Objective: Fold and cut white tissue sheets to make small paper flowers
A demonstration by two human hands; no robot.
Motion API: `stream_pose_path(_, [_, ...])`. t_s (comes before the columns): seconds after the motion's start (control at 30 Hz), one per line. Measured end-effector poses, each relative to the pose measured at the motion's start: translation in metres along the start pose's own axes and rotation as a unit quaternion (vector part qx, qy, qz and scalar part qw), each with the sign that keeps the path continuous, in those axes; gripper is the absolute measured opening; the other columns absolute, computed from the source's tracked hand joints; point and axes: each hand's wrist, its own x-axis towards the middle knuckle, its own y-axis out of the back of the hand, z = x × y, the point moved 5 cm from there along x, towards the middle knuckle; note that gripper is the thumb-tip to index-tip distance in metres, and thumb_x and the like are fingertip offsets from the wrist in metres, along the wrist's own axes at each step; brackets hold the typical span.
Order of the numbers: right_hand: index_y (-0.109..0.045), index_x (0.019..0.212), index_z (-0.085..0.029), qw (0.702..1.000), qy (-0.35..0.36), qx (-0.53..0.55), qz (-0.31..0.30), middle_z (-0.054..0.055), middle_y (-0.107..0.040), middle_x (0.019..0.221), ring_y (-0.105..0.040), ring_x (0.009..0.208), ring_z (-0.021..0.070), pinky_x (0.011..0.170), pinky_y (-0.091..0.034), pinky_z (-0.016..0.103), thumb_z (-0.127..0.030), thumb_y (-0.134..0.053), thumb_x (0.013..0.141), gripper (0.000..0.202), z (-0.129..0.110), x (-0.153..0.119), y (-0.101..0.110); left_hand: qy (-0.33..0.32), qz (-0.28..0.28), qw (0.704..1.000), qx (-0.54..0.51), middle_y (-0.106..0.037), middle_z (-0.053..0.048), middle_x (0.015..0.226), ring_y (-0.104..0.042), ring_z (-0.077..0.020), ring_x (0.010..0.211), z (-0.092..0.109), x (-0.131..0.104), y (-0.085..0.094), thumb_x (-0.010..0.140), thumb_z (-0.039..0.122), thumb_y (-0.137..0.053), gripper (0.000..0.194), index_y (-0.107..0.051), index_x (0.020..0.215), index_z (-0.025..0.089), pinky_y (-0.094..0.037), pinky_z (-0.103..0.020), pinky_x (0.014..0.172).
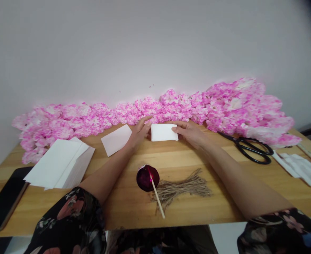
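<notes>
A small white stack of folded paper point(163, 132) is held above the middle of the table. My right hand point(191, 134) grips its right end, the thumb on top and the fingers behind. At the stack's left edge is my left hand point(141, 132), its fingers stretched and apart; whether it touches the paper is hard to see. A single white sheet point(116, 140) lies beside my left wrist. Nearer to me stands a small round dish of dark magenta liquid point(144, 179), with a wooden stick point(158, 199) leaning out of it.
Pink and white paper flowers point(168, 106) line the wall. A bundle of thin brown twigs point(187, 187) lies by the dish. On the left are a pile of white paper point(62, 162) and a phone point(8, 199); on the right, black scissors point(253, 150) and folded white material point(303, 169).
</notes>
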Motion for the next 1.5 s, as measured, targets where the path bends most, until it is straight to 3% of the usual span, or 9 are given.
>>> stream_pose_path(0.13, [-0.073, 0.110, -0.022, 0.988, 0.079, -0.127, 0.024, 0.002, -0.073, 0.094, -0.060, 0.081, 0.0171, 0.074, -0.047, 0.030, -0.029, -0.067, 0.079, 0.033, -0.015, -0.005, -0.003, -0.037, -0.010, 0.999, 0.033, -0.064, 0.000, 0.080, -0.059, -0.0123, 0.068, 0.000, 0.002, -0.003, 0.080, 0.031, -0.068, 0.060, -0.046, 0.135, 0.020, -0.045, -0.023, 0.063])
stream_pose_path(0.27, [-0.073, 0.108, -0.022, 0.979, 0.112, -0.171, 0.015, 0.003, -0.072, 0.096, -0.061, 0.083, 0.0189, 0.075, -0.046, 0.032, -0.030, -0.064, 0.080, 0.031, -0.022, -0.008, -0.005, -0.109, 0.033, 0.984, 0.136, -0.068, -0.003, 0.087, -0.061, -0.0136, 0.077, 0.005, 0.001, 0.001, 0.082, 0.027, -0.063, 0.024, -0.066, 0.104, 0.017, -0.045, -0.025, 0.070])
stream_pose_path(0.37, [-0.073, 0.109, -0.023, 0.973, 0.130, -0.189, 0.015, 0.003, -0.072, 0.099, -0.062, 0.086, 0.0195, 0.078, -0.047, 0.033, -0.027, -0.064, 0.080, 0.031, -0.023, -0.008, -0.003, -0.126, 0.046, 0.968, 0.211, -0.070, -0.003, 0.085, -0.062, -0.0147, 0.080, 0.009, -0.002, 0.001, 0.082, 0.025, -0.060, 0.014, -0.069, 0.091, 0.017, -0.045, -0.026, 0.074])
stream_pose_path(0.73, [-0.075, 0.105, -0.026, 0.967, 0.155, -0.200, -0.024, 0.003, -0.073, 0.108, -0.064, 0.096, 0.0211, 0.083, -0.048, 0.033, -0.030, -0.065, 0.081, 0.026, -0.028, -0.012, -0.015, -0.113, 0.011, 0.958, 0.264, -0.073, -0.004, 0.094, -0.062, -0.0156, 0.073, 0.008, -0.003, -0.010, 0.081, 0.034, -0.066, 0.031, -0.067, 0.108, 0.019, -0.044, -0.026, 0.066])
stream_pose_path(1.0, [-0.075, 0.096, -0.021, 0.948, 0.193, -0.251, 0.027, 0.004, -0.074, 0.095, -0.064, 0.083, 0.0200, 0.073, -0.045, 0.031, -0.036, -0.061, 0.086, 0.023, -0.026, -0.013, -0.015, -0.137, 0.022, 0.952, 0.274, -0.068, 0.000, 0.076, -0.055, -0.0129, 0.066, 0.011, -0.003, -0.014, 0.084, 0.030, -0.059, 0.015, -0.069, 0.089, 0.019, -0.039, -0.025, 0.063])
stream_pose_path(1.13, [-0.075, 0.089, -0.020, 0.946, 0.179, -0.263, 0.061, 0.002, -0.073, 0.085, -0.062, 0.075, 0.0184, 0.067, -0.043, 0.029, -0.035, -0.061, 0.084, 0.021, -0.028, -0.014, -0.011, -0.118, 0.035, 0.967, 0.224, -0.063, 0.000, 0.070, -0.053, -0.0121, 0.063, 0.009, -0.002, -0.009, 0.084, 0.030, -0.059, 0.015, -0.067, 0.085, 0.018, -0.037, -0.024, 0.059])
stream_pose_path(1.27, [-0.076, 0.088, -0.021, 0.965, 0.136, -0.218, 0.062, 0.001, -0.073, 0.082, -0.060, 0.074, 0.0182, 0.067, -0.044, 0.030, -0.039, -0.062, 0.083, 0.023, -0.025, -0.011, -0.006, -0.067, 0.028, 0.989, 0.128, -0.050, 0.004, 0.056, -0.046, -0.0092, 0.052, 0.007, -0.002, -0.004, 0.086, 0.036, -0.059, 0.023, -0.059, 0.074, 0.017, -0.034, -0.023, 0.052])
stream_pose_path(1.33, [-0.076, 0.091, -0.022, 0.985, 0.088, -0.141, 0.053, 0.002, -0.074, 0.085, -0.061, 0.076, 0.0182, 0.069, -0.045, 0.030, -0.042, -0.066, 0.080, 0.024, -0.018, -0.007, -0.003, -0.063, 0.029, 0.994, 0.083, -0.053, 0.003, 0.059, -0.048, -0.0091, 0.055, 0.008, -0.003, -0.002, 0.088, 0.038, -0.058, 0.025, -0.058, 0.074, 0.017, -0.039, -0.022, 0.055])
stream_pose_path(1.5, [-0.076, 0.091, -0.020, 0.998, -0.009, 0.059, 0.031, 0.005, -0.075, 0.087, -0.061, 0.073, 0.0166, 0.066, -0.047, 0.028, -0.043, -0.079, 0.069, 0.032, -0.001, 0.000, -0.001, -0.058, 0.011, 0.998, -0.018, -0.066, 0.000, 0.076, -0.059, -0.0114, 0.065, 0.011, -0.004, -0.003, 0.092, 0.040, -0.053, 0.027, -0.061, 0.106, 0.019, -0.047, -0.025, 0.063])
